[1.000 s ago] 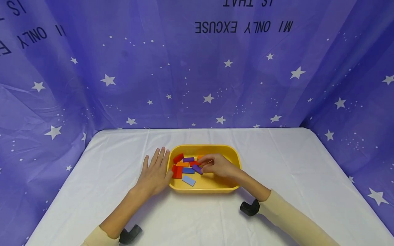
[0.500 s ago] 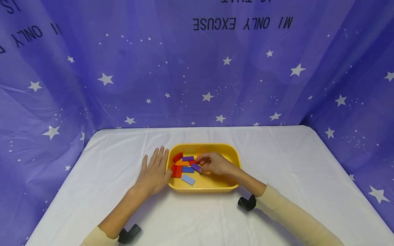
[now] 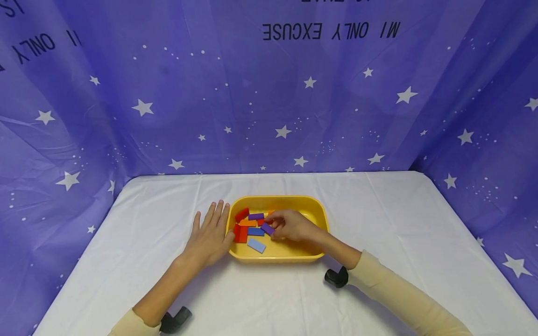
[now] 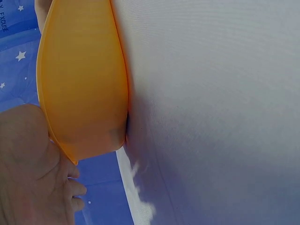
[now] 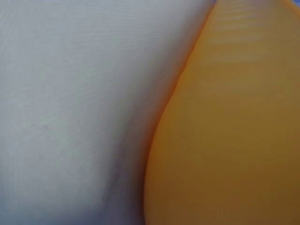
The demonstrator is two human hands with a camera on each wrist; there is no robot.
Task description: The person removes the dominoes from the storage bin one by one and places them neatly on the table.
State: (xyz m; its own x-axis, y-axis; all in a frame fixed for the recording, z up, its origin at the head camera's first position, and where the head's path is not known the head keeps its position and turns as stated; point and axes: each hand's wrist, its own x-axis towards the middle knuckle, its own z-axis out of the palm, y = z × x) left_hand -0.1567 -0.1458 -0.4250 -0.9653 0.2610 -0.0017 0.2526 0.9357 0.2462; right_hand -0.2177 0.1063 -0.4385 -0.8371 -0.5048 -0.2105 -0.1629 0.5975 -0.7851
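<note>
Several flat coloured blocks lie in a yellow tray (image 3: 277,259), mostly in its left half. My right hand (image 3: 296,226) reaches in over the right side. Its thumb and fingers pinch at a purple block (image 3: 267,228), though the exact contact is small in view. Beside that are a blue block (image 3: 256,231), a light blue block (image 3: 257,245), an orange block (image 3: 248,223) and a second purple block (image 3: 256,216). My left hand (image 3: 208,238) lies with straight fingers along the tray's left end, thumb at the rim. The right wrist view has no hand in it.
Red blocks (image 3: 243,234) lie near the tray's left wall, with another red block (image 3: 242,214) leaning behind them. White cloth (image 3: 378,214) covers the table. A purple starry curtain (image 3: 252,107) hangs behind and at both sides.
My right hand's fingers have shifted slightly left and come closer around the purple block. The left hand stays at the tray's end. The head view has tilted a little.
</note>
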